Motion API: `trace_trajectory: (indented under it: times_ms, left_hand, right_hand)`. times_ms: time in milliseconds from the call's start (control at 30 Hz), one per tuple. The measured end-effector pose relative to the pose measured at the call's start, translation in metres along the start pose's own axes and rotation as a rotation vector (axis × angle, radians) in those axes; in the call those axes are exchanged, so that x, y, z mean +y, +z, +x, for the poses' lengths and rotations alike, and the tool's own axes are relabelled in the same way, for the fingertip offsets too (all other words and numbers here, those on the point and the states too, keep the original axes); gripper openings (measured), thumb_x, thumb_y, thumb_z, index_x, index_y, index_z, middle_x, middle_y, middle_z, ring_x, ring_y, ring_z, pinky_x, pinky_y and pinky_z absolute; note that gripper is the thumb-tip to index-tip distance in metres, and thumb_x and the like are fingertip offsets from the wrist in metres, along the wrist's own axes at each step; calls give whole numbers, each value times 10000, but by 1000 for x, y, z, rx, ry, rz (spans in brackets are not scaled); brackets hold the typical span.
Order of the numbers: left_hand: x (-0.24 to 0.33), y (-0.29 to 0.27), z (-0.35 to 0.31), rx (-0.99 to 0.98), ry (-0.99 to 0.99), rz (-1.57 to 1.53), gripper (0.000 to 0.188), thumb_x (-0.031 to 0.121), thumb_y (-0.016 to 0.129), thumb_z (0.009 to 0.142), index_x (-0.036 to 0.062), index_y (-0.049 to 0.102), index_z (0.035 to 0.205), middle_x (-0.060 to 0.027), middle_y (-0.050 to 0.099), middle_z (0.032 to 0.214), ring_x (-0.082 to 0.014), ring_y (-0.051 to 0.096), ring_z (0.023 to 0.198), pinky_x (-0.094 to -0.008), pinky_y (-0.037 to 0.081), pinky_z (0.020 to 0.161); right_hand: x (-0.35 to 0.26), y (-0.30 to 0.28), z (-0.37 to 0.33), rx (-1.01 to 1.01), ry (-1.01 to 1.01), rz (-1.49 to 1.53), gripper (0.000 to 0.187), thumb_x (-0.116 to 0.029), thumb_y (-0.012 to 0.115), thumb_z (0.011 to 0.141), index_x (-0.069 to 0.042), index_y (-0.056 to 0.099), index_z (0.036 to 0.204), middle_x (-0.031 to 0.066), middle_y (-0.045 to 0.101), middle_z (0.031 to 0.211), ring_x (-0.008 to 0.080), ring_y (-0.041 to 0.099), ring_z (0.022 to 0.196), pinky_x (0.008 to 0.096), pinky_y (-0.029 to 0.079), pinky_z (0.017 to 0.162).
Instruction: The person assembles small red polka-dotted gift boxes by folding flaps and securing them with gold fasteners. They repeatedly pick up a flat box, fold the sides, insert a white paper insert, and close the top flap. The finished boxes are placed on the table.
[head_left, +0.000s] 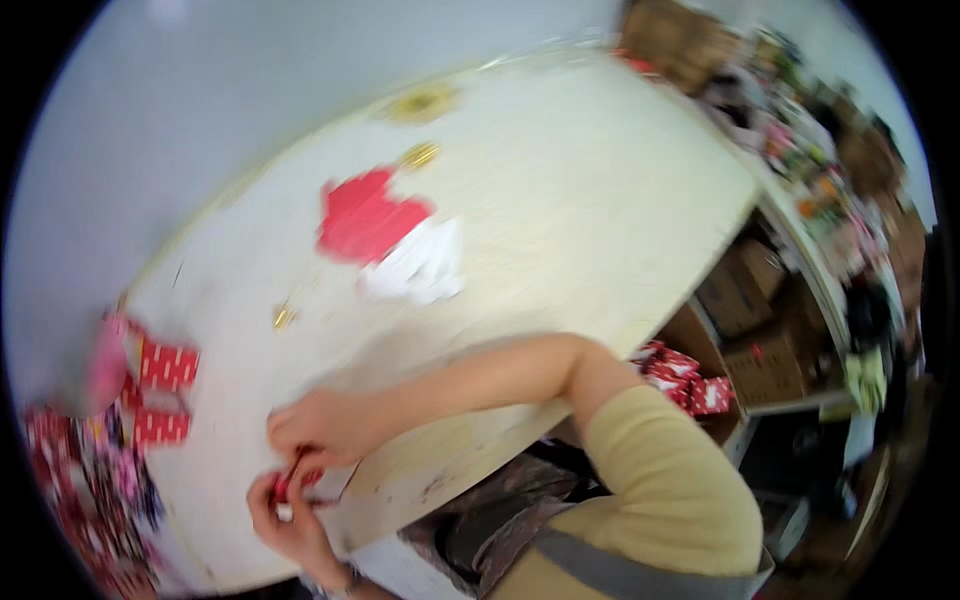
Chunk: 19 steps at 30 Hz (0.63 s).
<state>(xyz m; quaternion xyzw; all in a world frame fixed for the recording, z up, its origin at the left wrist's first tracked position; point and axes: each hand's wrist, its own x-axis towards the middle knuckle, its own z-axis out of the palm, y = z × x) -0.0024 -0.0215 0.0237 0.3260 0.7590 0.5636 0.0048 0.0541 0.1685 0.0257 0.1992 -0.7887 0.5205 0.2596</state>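
Observation:
My left hand (285, 520), with a band at its wrist, is closed around a small red and white piece (322, 484) near the table's front edge. My right hand (330, 428) reaches across from the right, its fingers bent down onto the same piece. Fingers hide much of it, so its exact kind does not show; a white part sticks out to the right. Beyond the hands lie a red flat pile (370, 215) and a white pile (418, 262), slightly overlapping. A small gold piece (285, 317) sits closer to my right hand.
Red patterned boxes (168, 365) stand at the left, beside a pink thing (107, 365) and a heap of dark red packets (75, 500). Gold coils (420, 155) lie farther back. On the right, a carton (715, 365) holds red patterned packages; a cluttered shelf (800, 250) stands behind.

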Motion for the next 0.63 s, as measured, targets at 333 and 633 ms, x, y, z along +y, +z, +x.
trace_trajectory:
  times_ms: [333, 633]
  left_hand:
    - [6, 16, -12, -92, 120, -106, 178, 52, 626, 880, -44, 567, 1018, -73, 610, 897, -123, 561, 773, -240, 472, 697]
    - [99, 71, -65, -592, 219, -264, 634, 192, 663, 793, 35, 410, 1352, -112, 464, 1300, -220, 519, 1067, -344, 462, 872]
  right_hand:
    - [-25, -9, -21, -103, 254, -172, 178, -188, 724, 716, -35, 676, 795, 113, 655, 787, 269, 632, 735, 362, 490, 643]
    - [-189, -126, -129, -734, 572, -477, 309, -347, 713, 779, -51, 710, 866, 155, 684, 841, 272, 650, 787, 368, 494, 715]
